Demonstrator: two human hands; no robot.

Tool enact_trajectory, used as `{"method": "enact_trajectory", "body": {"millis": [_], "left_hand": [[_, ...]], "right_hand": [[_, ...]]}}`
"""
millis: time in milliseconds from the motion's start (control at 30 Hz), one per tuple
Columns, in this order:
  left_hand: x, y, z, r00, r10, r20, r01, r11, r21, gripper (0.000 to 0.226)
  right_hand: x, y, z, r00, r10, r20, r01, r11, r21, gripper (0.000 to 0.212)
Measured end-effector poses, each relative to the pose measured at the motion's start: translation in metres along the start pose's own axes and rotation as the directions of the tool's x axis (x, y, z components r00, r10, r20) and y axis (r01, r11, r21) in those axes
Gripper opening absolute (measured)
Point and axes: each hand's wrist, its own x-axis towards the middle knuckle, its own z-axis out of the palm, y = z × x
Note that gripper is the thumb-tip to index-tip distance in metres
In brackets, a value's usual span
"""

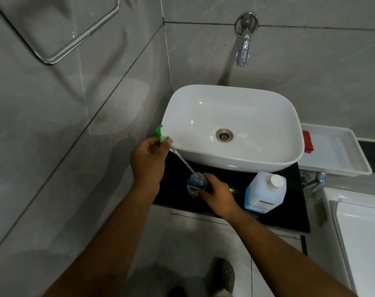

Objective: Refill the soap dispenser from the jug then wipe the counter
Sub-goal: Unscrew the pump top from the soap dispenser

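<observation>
The left hand [149,159] pinches the green pump head [160,135], its clear tube [183,160] slanting down with the tip at the mouth of the soap bottle [195,185]. The right hand [216,196] wraps closed around that bottle near the front left corner of the black counter [289,219], just below the white basin [231,127]. The jug [265,191] stands capped toward the counter's right edge, apart from both hands. I think the wet tube could drip soap on the counter, or catch the bottle's rim and tip it. The jug, sitting close to the front edge, could be knocked off by a careless reach.
</observation>
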Motion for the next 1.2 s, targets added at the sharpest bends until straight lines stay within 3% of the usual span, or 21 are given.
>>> {"method": "enact_trajectory", "body": {"millis": [367,500,667,933,1200], "left_hand": [[0.003,-0.025,-0.006,0.948,-0.318,-0.027,0.313,0.943,-0.111,0.015],[0.016,-0.051,-0.011,0.901,-0.434,-0.016,0.434,0.901,-0.012,0.013],[0.032,-0.077,-0.004,0.876,-0.481,-0.034,0.482,0.871,0.092,0.016],[0.033,-0.107,0.018,0.848,-0.531,-0.006,0.529,0.845,0.077,0.004],[0.028,-0.120,0.023,0.849,-0.527,-0.026,0.525,0.839,0.143,0.021]], "right_hand": [[-0.008,0.007,-0.011,0.999,0.029,-0.018,-0.030,1.000,-0.010,0.052],[-0.010,0.007,-0.017,0.999,0.041,-0.034,-0.041,0.999,-0.002,0.051],[-0.013,0.009,-0.026,0.997,0.058,-0.056,-0.057,0.998,0.011,0.050],[-0.014,0.012,-0.027,0.997,0.044,-0.066,-0.043,0.999,0.018,0.049],[-0.012,0.020,-0.027,0.997,0.063,-0.051,-0.061,0.997,0.046,0.052]]}}
